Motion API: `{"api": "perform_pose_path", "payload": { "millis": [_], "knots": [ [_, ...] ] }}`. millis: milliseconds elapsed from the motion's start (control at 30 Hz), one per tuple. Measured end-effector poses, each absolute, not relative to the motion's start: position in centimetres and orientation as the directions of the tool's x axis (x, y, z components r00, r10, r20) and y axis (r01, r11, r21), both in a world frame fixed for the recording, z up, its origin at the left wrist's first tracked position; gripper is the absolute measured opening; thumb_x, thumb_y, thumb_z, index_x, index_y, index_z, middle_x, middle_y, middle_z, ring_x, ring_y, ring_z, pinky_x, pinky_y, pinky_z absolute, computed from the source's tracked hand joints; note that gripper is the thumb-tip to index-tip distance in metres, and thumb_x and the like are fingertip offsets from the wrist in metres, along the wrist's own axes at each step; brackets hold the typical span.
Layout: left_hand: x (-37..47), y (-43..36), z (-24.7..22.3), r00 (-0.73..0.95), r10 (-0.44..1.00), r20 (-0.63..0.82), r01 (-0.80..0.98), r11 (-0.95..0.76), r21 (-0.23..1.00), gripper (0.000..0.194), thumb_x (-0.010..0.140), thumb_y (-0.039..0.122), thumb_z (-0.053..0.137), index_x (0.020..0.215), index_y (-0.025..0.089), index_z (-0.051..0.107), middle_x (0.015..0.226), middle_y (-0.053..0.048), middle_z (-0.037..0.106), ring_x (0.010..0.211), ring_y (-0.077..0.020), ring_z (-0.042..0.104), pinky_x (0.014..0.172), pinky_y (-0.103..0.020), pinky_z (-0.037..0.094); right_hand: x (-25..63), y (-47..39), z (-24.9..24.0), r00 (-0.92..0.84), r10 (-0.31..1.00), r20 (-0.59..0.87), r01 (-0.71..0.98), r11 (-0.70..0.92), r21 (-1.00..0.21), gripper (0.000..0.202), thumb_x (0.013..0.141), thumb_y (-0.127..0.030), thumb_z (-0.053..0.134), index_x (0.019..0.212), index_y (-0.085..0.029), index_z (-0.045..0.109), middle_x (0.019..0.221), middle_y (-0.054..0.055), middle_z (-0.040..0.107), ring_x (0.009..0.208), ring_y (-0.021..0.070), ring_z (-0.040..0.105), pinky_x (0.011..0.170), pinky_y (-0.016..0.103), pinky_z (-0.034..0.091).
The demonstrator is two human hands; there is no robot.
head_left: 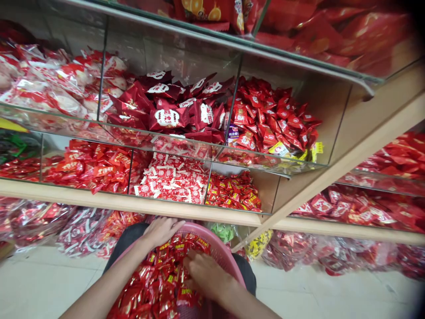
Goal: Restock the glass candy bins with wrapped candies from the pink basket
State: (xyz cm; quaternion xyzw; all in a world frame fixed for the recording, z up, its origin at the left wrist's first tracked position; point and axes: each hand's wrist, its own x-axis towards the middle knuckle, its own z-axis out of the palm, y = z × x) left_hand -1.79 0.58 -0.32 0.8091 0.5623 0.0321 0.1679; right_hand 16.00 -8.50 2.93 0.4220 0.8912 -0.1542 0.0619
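Observation:
A pink plastic basket (217,243) full of small red-wrapped candies (146,283) sits between the person's knees. My left hand (162,231) lies at the basket's far left rim, palm down with its fingers stretched out. Down among the candies is my right hand (206,271), its fingers curled inward and slightly blurred. Whatever those fingertips hold is hidden under the hand. Near the right wrist, a bit of the basket's dark pink bottom (187,311) shows between the wrappers.
Glass-divided shelves rise in front, with maroon packets (168,116), red twist-wrapped candies (265,115) and red-and-white candies (171,177). A wooden shelf edge (212,213) runs just beyond the basket. Clear bags of sweets (292,250) sit on the tiled floor (285,292) beneath it.

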Motion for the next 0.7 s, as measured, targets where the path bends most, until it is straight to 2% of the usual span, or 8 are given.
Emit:
{"api": "perform_pose_path", "payload": {
  "millis": [167, 300, 500, 700],
  "knots": [
    [-1.8, 0.6, -0.1, 0.349, 0.924, -0.159, 0.908, -0.291, 0.301, 0.058, 0.085, 0.059, 0.018, 0.079, 0.021, 0.062, 0.092, -0.009, 0.068, 0.091, -0.0264, 0.062, 0.077, -0.034, 0.042, 12.8, -8.9, 1.5, -0.689, 0.686, -0.234, 0.722, 0.680, -0.128, 0.021, 0.076, -0.021, 0.055, 0.093, -0.011, 0.063, 0.090, 0.010, 0.064, 0.083, 0.0211, 0.060, 0.068, 0.030, 0.052],
    [-1.8, 0.5, 0.1, 0.362, 0.919, -0.155, 0.899, -0.300, 0.320, 0.059, 0.084, 0.061, 0.017, 0.086, 0.022, 0.062, 0.099, -0.009, 0.067, 0.096, -0.0260, 0.060, 0.080, -0.034, 0.041, 11.6, -9.1, -0.1, -0.661, 0.727, -0.186, 0.748, 0.658, -0.087, 0.019, 0.077, -0.018, 0.052, 0.088, -0.011, 0.065, 0.090, 0.011, 0.064, 0.086, 0.0237, 0.059, 0.065, 0.034, 0.052],
    [-1.8, 0.5, 0.2, 0.339, 0.925, -0.172, 0.906, -0.272, 0.326, 0.059, 0.084, 0.062, 0.020, 0.085, 0.022, 0.063, 0.098, -0.009, 0.067, 0.096, -0.0262, 0.060, 0.081, -0.034, 0.041, 11.9, -9.1, -0.6, -0.610, 0.778, -0.148, 0.792, 0.601, -0.106, 0.018, 0.077, -0.015, 0.051, 0.087, -0.012, 0.065, 0.091, 0.012, 0.063, 0.083, 0.0224, 0.059, 0.063, 0.032, 0.052],
    [-1.7, 0.5, 0.1, 0.348, 0.924, -0.161, 0.906, -0.287, 0.311, 0.061, 0.084, 0.062, 0.017, 0.084, 0.022, 0.063, 0.096, -0.009, 0.068, 0.093, -0.0269, 0.061, 0.078, -0.035, 0.042, 12.1, -9.1, -0.4, -0.542, 0.830, -0.129, 0.840, 0.535, -0.086, 0.020, 0.078, -0.018, 0.051, 0.094, -0.012, 0.062, 0.096, 0.013, 0.061, 0.085, 0.0250, 0.059, 0.071, 0.041, 0.051]
  ]
}}
